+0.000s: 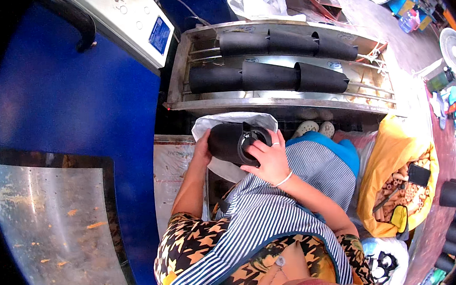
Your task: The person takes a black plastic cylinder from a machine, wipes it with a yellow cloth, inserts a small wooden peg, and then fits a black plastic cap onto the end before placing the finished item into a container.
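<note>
I hold a black tube-shaped sleeve (232, 141) in front of me, over a white sack (232, 119). My left hand (203, 150) grips its left end from behind. My right hand (267, 158) covers its open right end, fingers spread on the rim. Beyond it stands a metal trough (283, 101) with two rows of the same black tubes (268, 76) lying on rods.
A blue machine body (75, 101) with a white control panel (133, 21) fills the left. A yellow sack (397, 183) of tan cylinders sits at right, with more black tubes (454, 194) stacked beside it. A fan (455, 51) stands far right.
</note>
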Tool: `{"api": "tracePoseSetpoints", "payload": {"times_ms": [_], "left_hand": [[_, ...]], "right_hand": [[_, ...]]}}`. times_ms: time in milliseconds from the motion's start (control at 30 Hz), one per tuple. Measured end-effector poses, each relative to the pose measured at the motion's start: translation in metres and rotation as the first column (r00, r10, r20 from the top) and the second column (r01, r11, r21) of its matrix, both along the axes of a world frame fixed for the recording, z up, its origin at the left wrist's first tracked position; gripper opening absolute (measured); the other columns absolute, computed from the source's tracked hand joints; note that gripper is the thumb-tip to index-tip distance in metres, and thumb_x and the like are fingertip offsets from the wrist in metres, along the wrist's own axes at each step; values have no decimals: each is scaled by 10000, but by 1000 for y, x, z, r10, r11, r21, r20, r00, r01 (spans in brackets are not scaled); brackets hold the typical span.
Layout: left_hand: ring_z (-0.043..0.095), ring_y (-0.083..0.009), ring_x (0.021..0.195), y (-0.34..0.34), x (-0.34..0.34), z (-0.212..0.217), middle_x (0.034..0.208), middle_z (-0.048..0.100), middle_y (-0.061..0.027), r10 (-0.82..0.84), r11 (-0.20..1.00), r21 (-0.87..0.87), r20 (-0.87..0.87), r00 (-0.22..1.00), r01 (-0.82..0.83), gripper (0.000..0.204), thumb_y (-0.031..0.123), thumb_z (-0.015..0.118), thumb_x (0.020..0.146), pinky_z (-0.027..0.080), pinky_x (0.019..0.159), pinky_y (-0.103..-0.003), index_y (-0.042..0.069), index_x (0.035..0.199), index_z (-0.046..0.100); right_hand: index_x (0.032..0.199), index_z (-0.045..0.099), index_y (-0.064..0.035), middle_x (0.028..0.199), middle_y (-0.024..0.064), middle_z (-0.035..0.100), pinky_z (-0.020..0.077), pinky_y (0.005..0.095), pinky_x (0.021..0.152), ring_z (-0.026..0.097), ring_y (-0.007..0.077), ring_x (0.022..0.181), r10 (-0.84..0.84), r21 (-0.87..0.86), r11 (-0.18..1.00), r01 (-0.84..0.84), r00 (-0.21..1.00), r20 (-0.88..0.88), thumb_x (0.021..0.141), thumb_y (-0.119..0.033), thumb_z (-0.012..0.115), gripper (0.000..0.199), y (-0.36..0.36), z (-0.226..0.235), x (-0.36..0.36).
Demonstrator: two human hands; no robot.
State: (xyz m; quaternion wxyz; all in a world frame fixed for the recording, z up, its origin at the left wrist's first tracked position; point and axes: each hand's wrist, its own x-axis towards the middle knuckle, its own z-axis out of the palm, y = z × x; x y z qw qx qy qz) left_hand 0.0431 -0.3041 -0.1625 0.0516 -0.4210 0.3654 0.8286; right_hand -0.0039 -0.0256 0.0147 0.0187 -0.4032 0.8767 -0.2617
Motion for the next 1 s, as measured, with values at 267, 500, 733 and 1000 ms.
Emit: {"api": "tracePoseSetpoints", "payload": {"times_ms": [267, 500, 733, 1000], "left_hand": [[655, -252, 1043, 22, -9, -20, 1134, 694, -72, -28, 976, 216, -8, 1000, 29, 423, 441, 572, 948, 499, 957, -435, 85, 1160, 660], [629, -248, 1109, 17, -8, -23, 1173, 682, -56, 82, 954, 275, 136, 987, -117, 419, 458, 594, 927, 467, 1009, -429, 126, 1174, 656], [485, -268, 1290, -9, -68, 111, 1394, 530, -85, 548, 833, 165, -370, 750, -527, 557, 478, 422, 1005, 368, 1103, -454, 69, 1378, 480], [564, -433, 1019, -63, -198, 131, 1093, 562, -324, 362, 169, -859, -403, 841, -484, 461, 362, 439, 1028, 432, 872, -472, -87, 1126, 473]], "right_hand": [[1212, 613, -142, 1238, 79, 580, 282, 597, 1077, 410, 367, 1308, 46, -220, 974, -46, 999, -7, 751, -543, 691, 617, 12, 30, -7], [950, 666, -78, 964, 78, 661, 427, 455, 873, 576, 277, 959, -352, -30, 934, 357, 930, 109, 851, -282, 628, 229, 82, -44, -25], [847, 687, -115, 851, 29, 674, 430, 420, 825, 583, 249, 898, -320, 199, 923, 330, 944, -83, 846, -263, 616, 163, 93, -54, -16], [762, 646, -120, 771, 27, 652, 425, 413, 763, 583, 238, 848, -362, 188, 909, 373, 928, -91, 845, -246, 613, 155, 87, -58, -23]]}}
